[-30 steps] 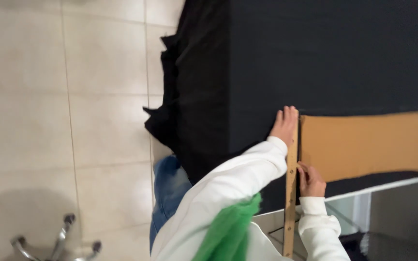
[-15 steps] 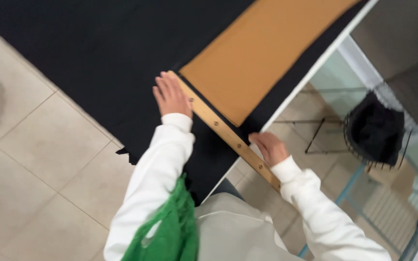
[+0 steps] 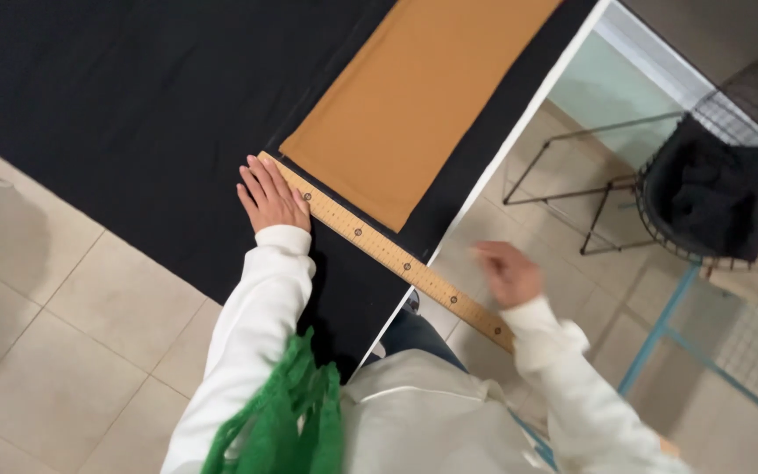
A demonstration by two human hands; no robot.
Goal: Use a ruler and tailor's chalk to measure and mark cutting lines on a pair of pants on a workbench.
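A long wooden ruler lies slanted across black fabric spread on a table, just below the near edge of an orange-brown fabric piece. My left hand lies flat, fingers together, pressing on the far end of the ruler and the black fabric. My right hand is blurred, lifted off the ruler past the table's white edge, fingers loosely curled and holding nothing. The ruler's near end sticks out over the table edge.
A wire chair with a black garment on it stands to the right on the tiled floor. A green scarf hangs from my neck. A blue metal frame is near my right arm.
My right hand has let go of the ruler's near end and moved off to the right. The view has shifted; my left hand stays pressed on the ruler's far end.
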